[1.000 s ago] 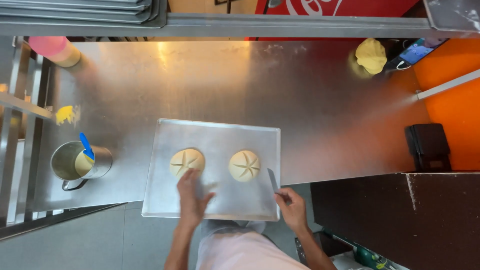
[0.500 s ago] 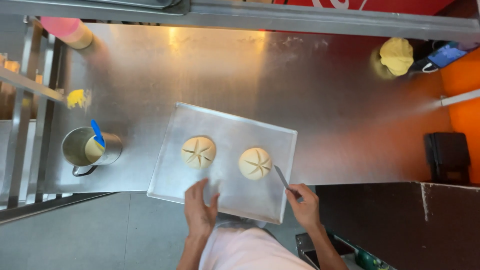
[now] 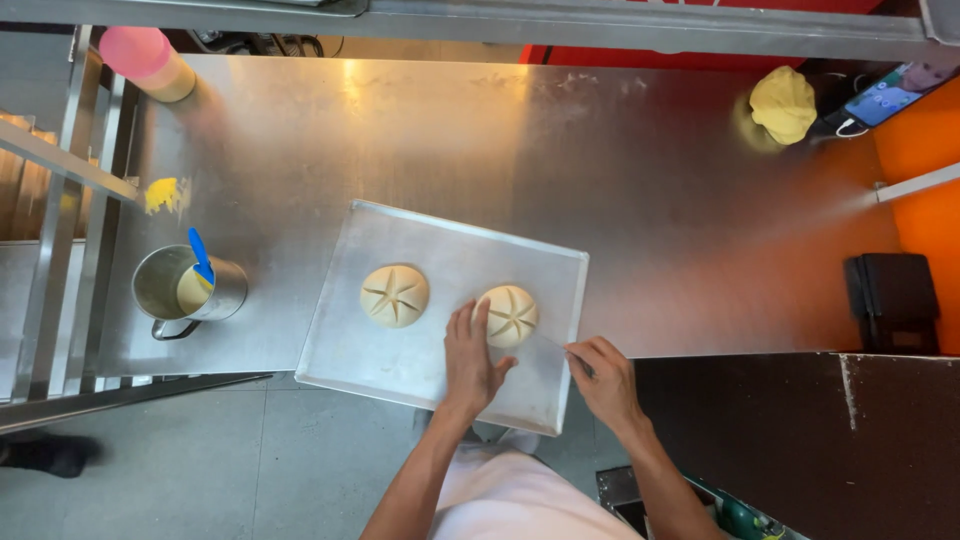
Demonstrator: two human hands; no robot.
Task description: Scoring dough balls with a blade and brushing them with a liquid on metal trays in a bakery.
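A metal baking tray lies tilted on the steel table, its near edge hanging over the table's front. Two round dough pieces scored with star cuts sit on it: the left one and the right one. My left hand rests flat on the tray, fingers spread, touching the left side of the right dough piece. My right hand is at the tray's right near corner, pinching a thin small blade that points toward the right dough piece.
A metal mug with yellowish liquid and a blue-handled brush stands left of the tray. A yellow dough lump and a phone lie at the far right. A pink-capped bottle stands far left. A black box sits right.
My left hand has slid right from near the left dough piece to the right one. The tray sits more tilted in view, and my right hand stays at its right near corner.
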